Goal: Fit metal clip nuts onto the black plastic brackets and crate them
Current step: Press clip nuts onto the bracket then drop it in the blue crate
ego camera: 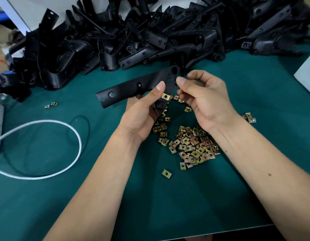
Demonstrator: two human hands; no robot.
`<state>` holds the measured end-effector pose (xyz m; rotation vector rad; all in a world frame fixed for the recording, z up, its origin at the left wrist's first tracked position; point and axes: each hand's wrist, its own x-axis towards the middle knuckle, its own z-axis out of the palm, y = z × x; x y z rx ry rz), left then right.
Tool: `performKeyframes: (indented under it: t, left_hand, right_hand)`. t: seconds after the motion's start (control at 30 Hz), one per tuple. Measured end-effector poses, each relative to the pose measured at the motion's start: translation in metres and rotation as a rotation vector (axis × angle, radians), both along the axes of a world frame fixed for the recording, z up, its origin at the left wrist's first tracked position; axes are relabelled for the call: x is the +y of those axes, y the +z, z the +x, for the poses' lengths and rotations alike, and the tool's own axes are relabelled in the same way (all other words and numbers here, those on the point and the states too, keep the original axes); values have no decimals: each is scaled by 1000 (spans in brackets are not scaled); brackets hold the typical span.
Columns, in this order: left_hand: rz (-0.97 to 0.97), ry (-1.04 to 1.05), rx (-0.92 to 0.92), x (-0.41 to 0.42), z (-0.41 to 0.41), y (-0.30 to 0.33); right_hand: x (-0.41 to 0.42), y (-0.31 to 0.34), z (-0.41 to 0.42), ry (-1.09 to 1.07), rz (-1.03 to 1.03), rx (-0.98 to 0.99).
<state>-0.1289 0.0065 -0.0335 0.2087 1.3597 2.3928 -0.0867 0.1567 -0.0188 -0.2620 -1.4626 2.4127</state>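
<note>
1. A long, flat black plastic bracket point(133, 88) is being held up above the green table mat point(116, 197); round holes are showing along its strip, and its right end is widening into a plate with several small holes and one larger one.
2. One brass-coloured metal clip nut point(165, 96) is sitting on the lower edge of that plate, just under the thumb of the left hand point(143, 110).
3. The left hand is gripping the bracket from below, thumb pressing on the front face and fingers curling behind it, so the strip is sticking out to the left, tilting down.
4. The right hand point(204, 96) is meeting the bracket's right end, thumb and forefinger pinching at the plate's edge; whether a nut is sitting between them is too hidden to tell.
5. Both forearms are reaching in from the near edge, wrists lifting clear of the mat.
6. A loose pile of clip nuts point(194, 145) is lying on the mat directly beneath and between the hands, with a single stray nut point(166, 173) nearer the person and a pair point(51, 105) well off to the left.
7. A big heap of black brackets point(150, 32) is stretching along the far side of the table.
8. A white cable point(46, 148) is looping on the mat at the left.
</note>
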Motion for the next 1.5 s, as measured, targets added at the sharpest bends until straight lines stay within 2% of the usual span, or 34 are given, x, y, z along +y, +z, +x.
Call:
performKeyframes:
  t: [0.27, 0.43, 0.73, 0.87, 1.0, 1.13, 1.33, 1.5]
  left_hand:
    - [-10, 7, -31, 3, 3, 3]
    - [7, 9, -62, 4, 4, 4]
    - [-24, -20, -94, 1, 4, 6]
    - [-10, -60, -131, -2, 3, 10]
    - [-79, -82, -128, -1, 4, 12]
    - [-86, -87, -161, -1, 4, 12]
    - [-200, 0, -66, 2, 7, 13]
    - [-182, -38, -67, 6, 15, 13]
  right_hand:
    - [0, -1, 0, 66, -183, 6]
    - [1, -2, -1, 82, -215, 5]
    - [1, -1, 0, 74, -151, 5]
    - [2, -1, 0, 93, -74, -4]
    - [3, -1, 0, 80, 27, -26]
    - [3, 0, 0, 112, 16, -56]
    - [5, 0, -1, 87, 50, -104]
    - [14, 8, 2, 59, 152, -45]
